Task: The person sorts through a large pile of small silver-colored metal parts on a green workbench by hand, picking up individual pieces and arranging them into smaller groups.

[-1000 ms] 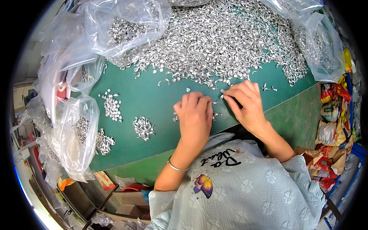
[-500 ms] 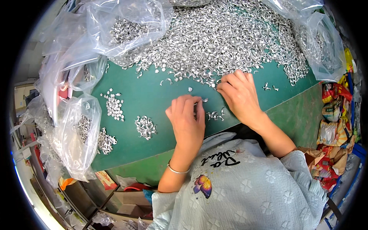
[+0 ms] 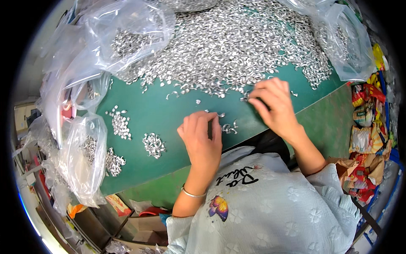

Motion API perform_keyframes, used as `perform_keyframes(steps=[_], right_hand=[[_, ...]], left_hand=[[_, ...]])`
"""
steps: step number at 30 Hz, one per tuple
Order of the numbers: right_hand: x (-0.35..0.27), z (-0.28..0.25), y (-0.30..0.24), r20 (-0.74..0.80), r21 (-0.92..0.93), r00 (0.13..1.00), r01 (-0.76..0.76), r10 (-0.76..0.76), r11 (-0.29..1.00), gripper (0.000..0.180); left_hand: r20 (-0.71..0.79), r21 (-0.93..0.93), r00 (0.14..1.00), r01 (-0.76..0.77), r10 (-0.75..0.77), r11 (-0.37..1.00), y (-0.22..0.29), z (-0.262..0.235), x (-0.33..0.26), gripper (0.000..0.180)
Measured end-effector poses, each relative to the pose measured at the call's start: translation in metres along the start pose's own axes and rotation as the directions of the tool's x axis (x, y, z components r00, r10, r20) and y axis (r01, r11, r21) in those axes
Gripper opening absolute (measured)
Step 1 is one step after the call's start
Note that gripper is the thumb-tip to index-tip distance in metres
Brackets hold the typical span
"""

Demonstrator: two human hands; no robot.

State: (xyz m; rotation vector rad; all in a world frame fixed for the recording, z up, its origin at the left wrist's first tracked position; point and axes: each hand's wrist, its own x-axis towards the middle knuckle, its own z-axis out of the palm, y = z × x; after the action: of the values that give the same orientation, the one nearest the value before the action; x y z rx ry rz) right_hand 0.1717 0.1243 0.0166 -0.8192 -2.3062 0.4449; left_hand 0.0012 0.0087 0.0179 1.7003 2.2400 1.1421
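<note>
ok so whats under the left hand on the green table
Green table top shows around the left hand, with a few small silvery metal pieces just past its fingertips. Whatever lies beneath the palm and curled fingers is covered and cannot be seen.

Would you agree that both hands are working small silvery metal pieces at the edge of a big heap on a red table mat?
Not quite: the head view shows the mat is green, not red. Otherwise right: the left hand and right hand work small silvery pieces at the heap's edge.

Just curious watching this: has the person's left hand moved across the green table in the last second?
Yes. The left hand slid toward the person, away from the big heap of metal pieces.
</note>
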Motion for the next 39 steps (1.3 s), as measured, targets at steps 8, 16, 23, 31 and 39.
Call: perform_keyframes(steps=[8, 16, 23, 31, 39], right_hand=[[-0.032, -0.040, 0.036, -0.098, -0.342, 0.983, -0.179, 0.155, 0.922, 0.011], [-0.031, -0.037, 0.036, -0.135, -0.219, 0.978, -0.185, 0.158, 0.958, 0.016], [-0.013, -0.004, 0.019, 0.002, -0.211, 0.986, -0.164, 0.168, 0.964, 0.024], [-0.016, -0.011, 0.025, -0.107, -0.197, 0.983, -0.171, 0.152, 0.965, 0.010], [0.002, -0.005, 0.042, -0.178, -0.307, 0.965, -0.241, 0.193, 0.921, 0.012]], left_hand=[[0.139, -0.165, 0.945, -0.273, 0.296, 0.948, 0.059, 0.081, 0.012, 0.018], [0.207, -0.158, 0.942, -0.235, 0.265, 0.959, 0.053, 0.061, 0.002, 0.036], [0.234, -0.006, 0.934, -0.276, 0.270, 0.961, 0.015, 0.025, -0.014, 0.028], [0.120, -0.007, 0.976, -0.180, 0.179, 0.984, 0.009, 0.024, -0.013, 0.024], [0.186, 0.043, 0.967, -0.185, 0.174, 0.982, 0.029, 0.052, 0.027, 0.028]])
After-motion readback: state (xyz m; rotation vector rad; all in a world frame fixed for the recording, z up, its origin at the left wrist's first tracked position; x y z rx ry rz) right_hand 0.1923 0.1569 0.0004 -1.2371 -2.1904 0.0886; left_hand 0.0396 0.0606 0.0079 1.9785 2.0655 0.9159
